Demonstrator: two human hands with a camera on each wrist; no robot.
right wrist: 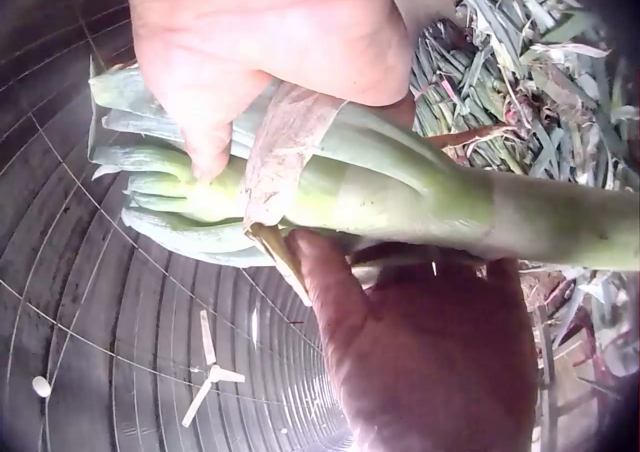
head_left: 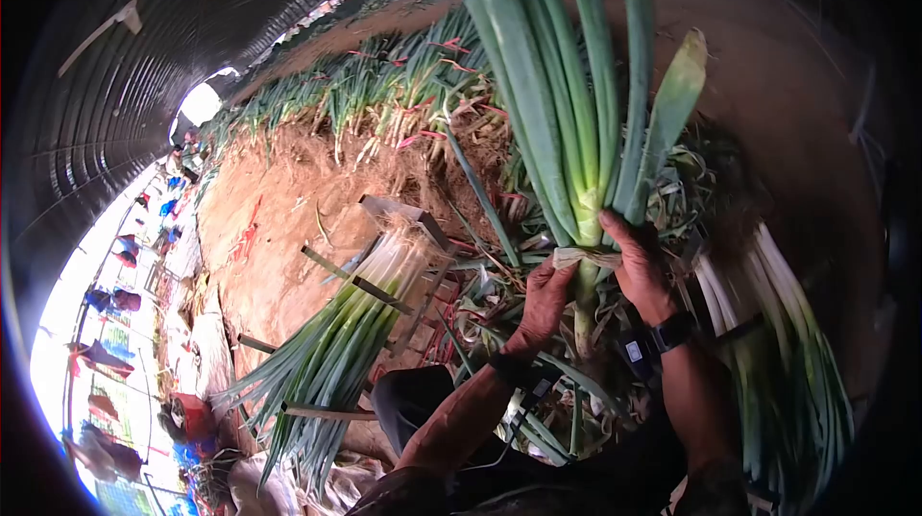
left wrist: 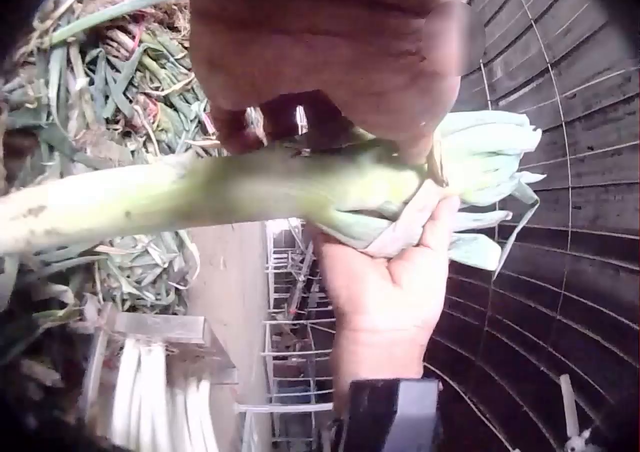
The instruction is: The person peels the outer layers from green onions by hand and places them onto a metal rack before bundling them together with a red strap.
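Both hands are closing round one thick leek (head_left: 588, 194), which is standing nearly upright in front of the person, leaves fanning upward and pale stalk pointing down. Left hand (head_left: 545, 305) is gripping it from one side, thumb at the end of a dry strip of sheath (right wrist: 290, 152) that is running across the stalk; whether it is pinching the strip itself I cannot tell. Right hand (head_left: 638, 264) is holding from the opposite side, its thumb pressing on the leaf bases and its fingers going out of sight behind.

What is worrying me is that strip: if it is being pulled, it could be tearing short because it looks papery. A hard thumb could be splitting the tender leaf bases, and the tall leaves, top-heavy as they seem, could be bending over and snapping if the grip is slackening. Bunches of slimmer stalks are lying on either side, one (head_left: 336, 329) to the left and one (head_left: 783, 300) to the right, with leafy litter (head_left: 696, 185) piling beyond the hands.
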